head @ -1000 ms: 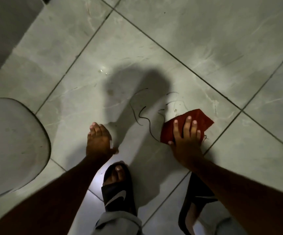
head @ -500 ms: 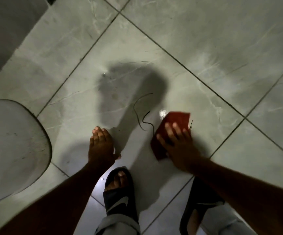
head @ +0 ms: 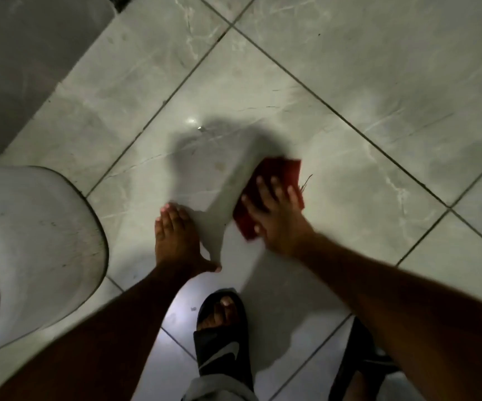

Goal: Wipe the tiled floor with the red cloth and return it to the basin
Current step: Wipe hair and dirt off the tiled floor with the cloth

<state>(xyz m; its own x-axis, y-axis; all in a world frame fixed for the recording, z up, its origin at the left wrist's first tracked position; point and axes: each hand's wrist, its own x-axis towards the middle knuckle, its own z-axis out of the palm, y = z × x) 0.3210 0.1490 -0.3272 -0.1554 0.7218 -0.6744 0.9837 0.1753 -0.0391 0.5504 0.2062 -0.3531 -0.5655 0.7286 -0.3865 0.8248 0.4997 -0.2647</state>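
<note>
The grey marbled tiled floor (head: pixel 364 82) fills the view, crossed by dark grout lines. At the left edge sits a pale rounded vessel (head: pixel 31 241), probably the basin, though only part shows. The left hand (head: pixel 176 238) lies flat on a tile, fingers together, holding nothing. The right hand (head: pixel 274 209) presses palm-down with fingers spread on the red cloth (head: pixel 280 172), flat against the floor. A black slide sandal (head: pixel 222 342) stands below.

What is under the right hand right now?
The red cloth, pressed flat on the tiled floor by the right hand. The tile beneath the cloth is covered.
</note>
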